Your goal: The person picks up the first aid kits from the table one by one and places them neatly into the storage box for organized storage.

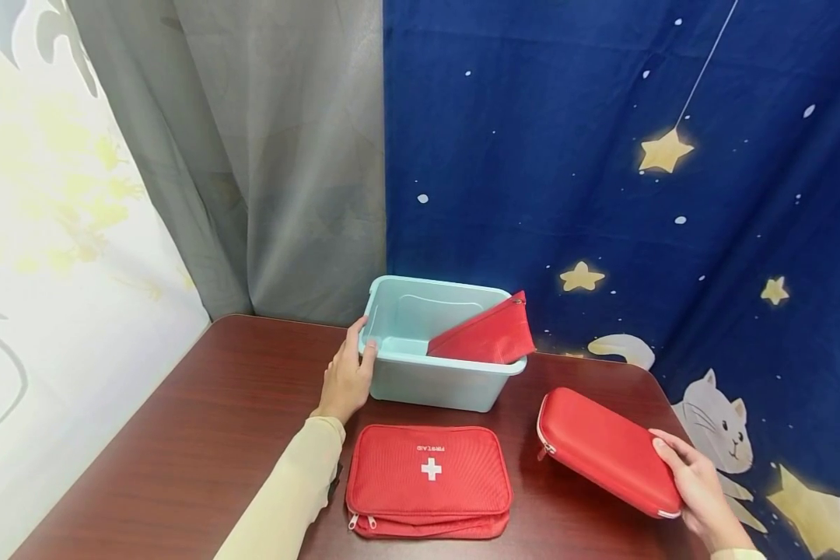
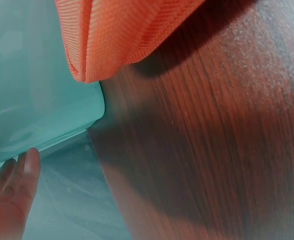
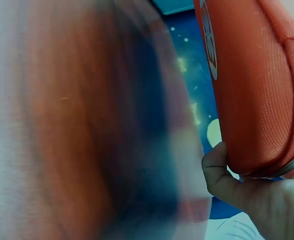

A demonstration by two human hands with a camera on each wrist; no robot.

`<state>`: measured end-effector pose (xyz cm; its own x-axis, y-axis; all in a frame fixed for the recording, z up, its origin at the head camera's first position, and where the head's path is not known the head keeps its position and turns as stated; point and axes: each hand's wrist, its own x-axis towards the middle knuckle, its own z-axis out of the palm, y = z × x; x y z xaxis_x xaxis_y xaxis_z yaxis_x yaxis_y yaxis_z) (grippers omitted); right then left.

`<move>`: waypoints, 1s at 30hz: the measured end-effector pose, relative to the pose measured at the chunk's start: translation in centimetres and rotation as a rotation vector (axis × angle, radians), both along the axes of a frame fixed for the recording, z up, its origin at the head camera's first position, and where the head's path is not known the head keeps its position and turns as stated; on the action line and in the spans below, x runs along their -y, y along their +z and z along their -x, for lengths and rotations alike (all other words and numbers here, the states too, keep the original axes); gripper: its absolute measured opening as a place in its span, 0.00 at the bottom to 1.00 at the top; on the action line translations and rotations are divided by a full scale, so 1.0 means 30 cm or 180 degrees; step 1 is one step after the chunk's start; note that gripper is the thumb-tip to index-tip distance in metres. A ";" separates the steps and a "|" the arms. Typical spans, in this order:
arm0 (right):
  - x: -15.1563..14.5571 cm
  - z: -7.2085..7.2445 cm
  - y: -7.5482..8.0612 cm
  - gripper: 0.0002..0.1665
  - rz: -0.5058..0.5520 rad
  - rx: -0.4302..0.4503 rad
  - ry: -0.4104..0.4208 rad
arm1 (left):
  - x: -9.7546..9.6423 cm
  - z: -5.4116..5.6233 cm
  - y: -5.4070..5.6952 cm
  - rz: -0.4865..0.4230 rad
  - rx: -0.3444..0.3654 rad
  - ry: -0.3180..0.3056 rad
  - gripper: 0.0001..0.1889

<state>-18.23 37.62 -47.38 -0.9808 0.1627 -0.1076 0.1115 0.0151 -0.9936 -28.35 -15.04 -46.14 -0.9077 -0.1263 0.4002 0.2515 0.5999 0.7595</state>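
Note:
My left hand [image 1: 346, 381] holds the left end of a light teal plastic bin [image 1: 427, 389], thumb at the near rim and fingers along the outer side. A flat red zippered pouch [image 1: 486, 334] leans in the bin's right half, one corner poking above the rim. My right hand [image 1: 700, 482] grips a red zippered case [image 1: 609, 447] by its right end, at the table's right side. The case is tilted, its far end toward the bin. In the right wrist view, the thumb lies against the case's end, and a pale printed mark shows on one face.
A red first aid bag [image 1: 430, 482] with a white cross lies flat on the dark wood table [image 1: 252, 435], in front of the bin. Behind the table hang a grey curtain [image 1: 308, 155] and a blue star-patterned curtain [image 1: 518, 155].

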 end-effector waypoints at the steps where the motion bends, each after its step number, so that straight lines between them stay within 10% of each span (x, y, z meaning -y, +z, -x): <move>1: -0.002 0.003 0.010 0.17 0.0007 -0.0021 -0.0003 | 0.000 0.000 0.000 -0.0001 0.0004 0.0001 0.27; 30: 0.106 0.144 0.301 0.09 0.0297 -0.0519 0.0147 | 0.000 -0.002 -0.007 -0.0007 0.0000 0.0009 0.27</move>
<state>-22.56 34.44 -38.34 -0.9927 0.1139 0.0408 -0.0497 -0.0767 -0.9958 -28.30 -15.03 -46.35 -0.9074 -0.1298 0.3998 0.2497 0.5989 0.7609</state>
